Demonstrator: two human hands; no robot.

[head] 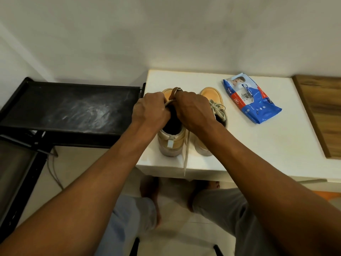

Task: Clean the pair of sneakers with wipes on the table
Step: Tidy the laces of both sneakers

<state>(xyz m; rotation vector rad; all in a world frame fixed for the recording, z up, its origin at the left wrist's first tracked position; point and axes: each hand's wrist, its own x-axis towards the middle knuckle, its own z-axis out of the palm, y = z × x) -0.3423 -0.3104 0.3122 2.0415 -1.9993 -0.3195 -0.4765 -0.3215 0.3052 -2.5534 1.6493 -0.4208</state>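
Observation:
Two tan sneakers stand side by side on the white table, toes pointing away from me. Over the left sneaker my left hand and my right hand are both closed on its beige lace, near the tongue. One loose end of that lace hangs down over the table's front edge. The right sneaker stands untouched, its lace tied. A blue pack of wipes lies flat on the table, to the right of the shoes.
A black dusty shoe rack stands left of the table, touching its edge. A wooden board lies along the table's right side. A white wall is behind. My legs and bare feet are under the table's front edge.

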